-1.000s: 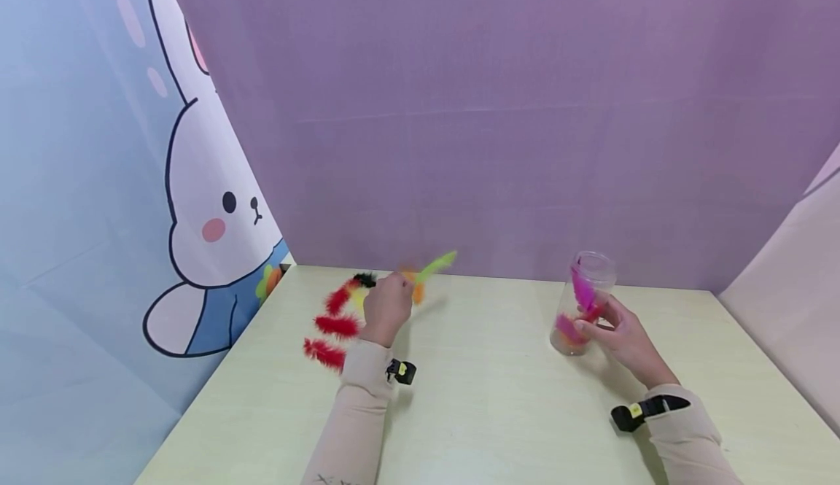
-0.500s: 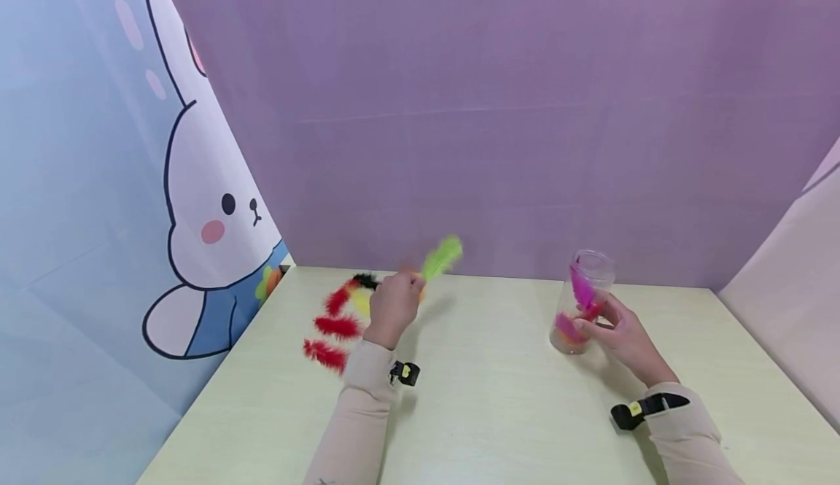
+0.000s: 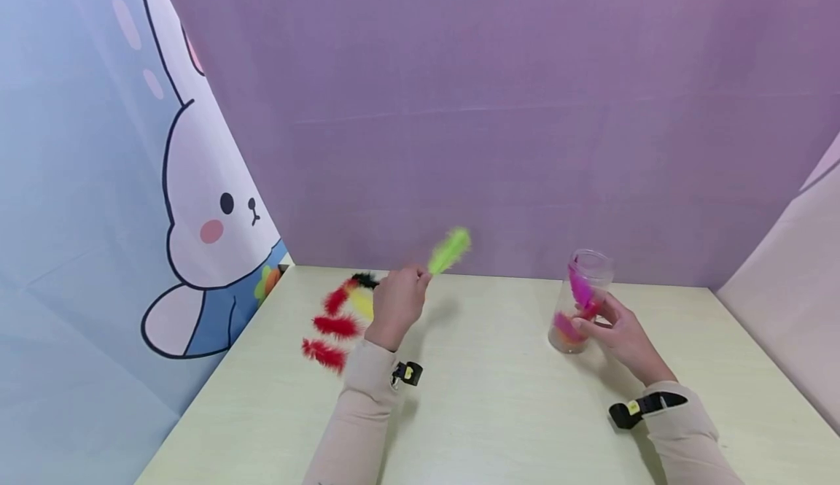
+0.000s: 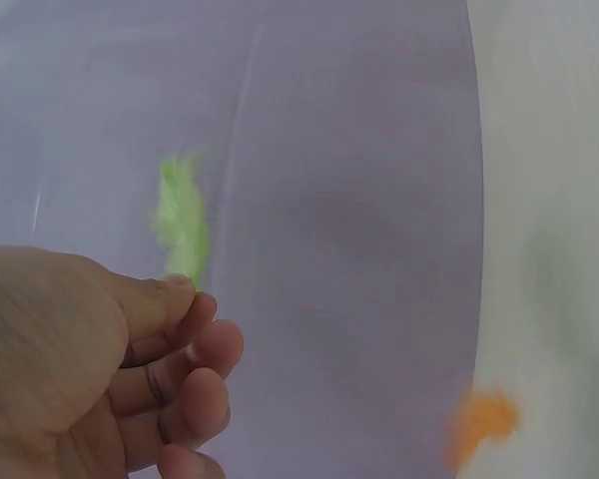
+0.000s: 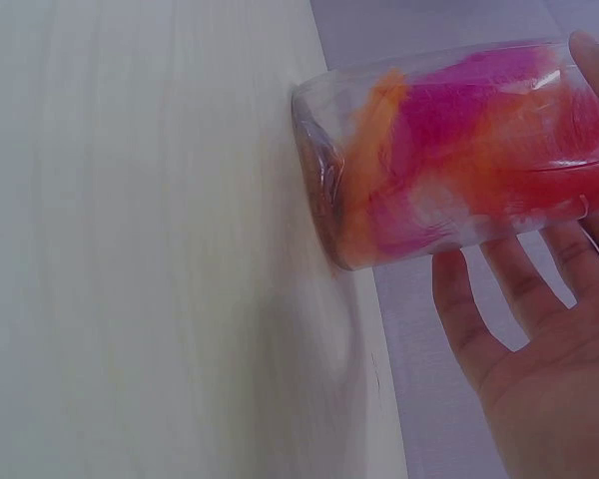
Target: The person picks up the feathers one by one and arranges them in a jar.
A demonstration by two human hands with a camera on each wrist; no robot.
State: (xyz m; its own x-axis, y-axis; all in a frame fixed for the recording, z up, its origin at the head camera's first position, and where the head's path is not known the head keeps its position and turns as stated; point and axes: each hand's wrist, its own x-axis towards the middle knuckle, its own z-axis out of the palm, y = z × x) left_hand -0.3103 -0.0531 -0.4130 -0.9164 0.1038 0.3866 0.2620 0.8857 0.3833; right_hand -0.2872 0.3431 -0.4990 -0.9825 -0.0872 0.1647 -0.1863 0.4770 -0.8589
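Observation:
My left hand (image 3: 399, 306) pinches a lime-green feather (image 3: 450, 250) by its lower end between thumb and index finger, with the vane pointing up above the table. In the left wrist view the other fingers curl loosely below that pinch. On the right side, my right hand (image 3: 620, 339) grips a clear jar (image 3: 599, 272) around its middle, thumb on the near side. The jar's mouth is uncovered and faces up. Inside it, magenta, orange and red feathers (image 5: 449, 150) show through the wall. Whether its base rests fully on the table cannot be told.
Several red feathers (image 3: 336, 327) lie at the table's left, with a black feather (image 3: 364, 280) and a yellow feather (image 3: 361, 303) beside them. An orange feather (image 4: 484, 427) lies near the left hand. A purple cloth (image 3: 485, 127) hangs behind the pale table (image 3: 485, 397).
My left hand has lifted the green feather and moved slightly right, away from the other feathers. The right hand and the jar have stayed in place.

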